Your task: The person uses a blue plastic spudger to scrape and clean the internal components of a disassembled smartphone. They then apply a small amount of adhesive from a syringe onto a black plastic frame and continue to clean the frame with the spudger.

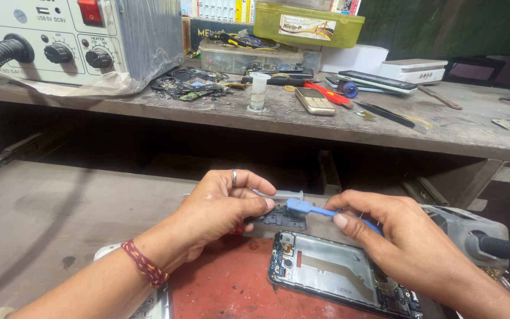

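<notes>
Circuit board (281, 217), small, dark and flat, sits pinched in the left hand (222, 207), whose fingers close on its left end; its long axis runs left to right, just far of the opened phone frame (337, 274). Right hand (408, 239) grips a blue toothbrush (320, 210) by its handle, the bristle head pointing left and resting on the board's right edge. Nearer lies a red mat (219, 283). A grey hot-air handpiece (473, 233) rests right. Farther off, a dusty shelf (302, 118) carries a gold keypad phone (314, 101).

shelf (302, 121): worn grey wood, cluttered | wall (444, 26): dark | light: daylight
</notes>
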